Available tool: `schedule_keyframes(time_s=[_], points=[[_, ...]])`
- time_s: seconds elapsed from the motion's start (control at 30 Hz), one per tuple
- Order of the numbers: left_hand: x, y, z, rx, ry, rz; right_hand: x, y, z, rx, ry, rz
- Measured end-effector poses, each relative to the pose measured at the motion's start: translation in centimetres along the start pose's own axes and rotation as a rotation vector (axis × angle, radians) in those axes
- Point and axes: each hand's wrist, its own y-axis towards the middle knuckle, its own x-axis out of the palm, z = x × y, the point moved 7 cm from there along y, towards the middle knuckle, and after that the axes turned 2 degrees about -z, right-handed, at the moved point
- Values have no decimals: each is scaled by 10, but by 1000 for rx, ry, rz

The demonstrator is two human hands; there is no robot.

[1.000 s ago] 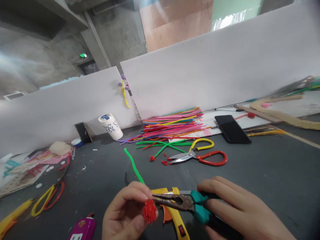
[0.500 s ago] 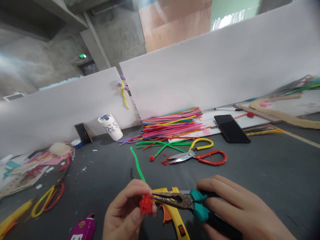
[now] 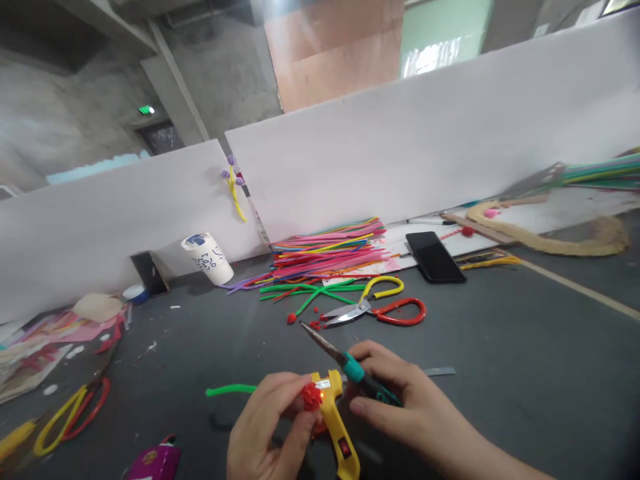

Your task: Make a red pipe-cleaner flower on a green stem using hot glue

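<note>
Between the thumb and fingers of my left hand [image 3: 273,427] is a red pipe-cleaner flower [image 3: 312,397]; its green stem [image 3: 231,389] sticks out to the left behind the hand. My right hand [image 3: 395,393] is wrapped round needle-nose pliers [image 3: 353,367] with teal and black handles. Their jaws look closed, pointing up and left, apart from the flower. Just behind the flower lies a yellow hot glue gun [image 3: 339,430] with a small orange light and a red switch. Part of it is hidden by my left hand.
Scissors with yellow and red handles [image 3: 373,311] lie ahead beside red clippings. Behind them are a pile of coloured pipe cleaners [image 3: 325,257], a black phone [image 3: 435,257] and a white paper cup [image 3: 207,259]. More scissors [image 3: 73,417] and a purple object [image 3: 154,461] lie left.
The pliers have come away from the flower and now tilt upward to its right. My left hand has turned the flower, swinging its green stem from upward to leftward.
</note>
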Motion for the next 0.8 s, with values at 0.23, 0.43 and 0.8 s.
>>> schedule_keyframes(time_s=[0.23, 0.43, 0.8], points=[[8, 0, 6, 23, 80, -133, 6, -9, -14, -142, 52, 100], [13, 3, 22, 131, 129, -191, 0, -19, -29, -330, -58, 150], [21, 11, 40, 312, 291, -377, -9, -24, -36, -378, -72, 133]])
